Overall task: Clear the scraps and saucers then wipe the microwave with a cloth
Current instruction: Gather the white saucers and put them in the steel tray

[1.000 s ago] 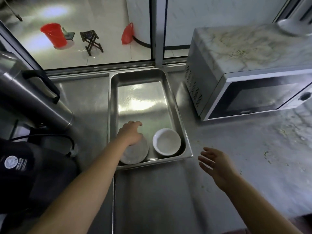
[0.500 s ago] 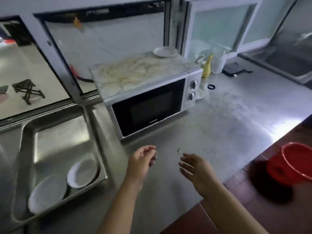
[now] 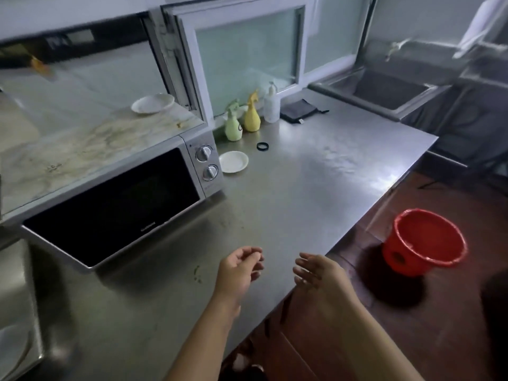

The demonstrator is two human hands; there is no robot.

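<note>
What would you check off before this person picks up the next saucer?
1. Both hands free: left hand and right hand hold nothing: ok.
2. Saucer on the microwave in plain view, nothing on it: ok.
3. Saucer beside the microwave sits flat on the counter: ok.
4. Path to that saucer free of the black ring and spray bottles: ok.
5. Microwave top clean: not ok, stained.
6. Room left in the tray: cannot tell.
</note>
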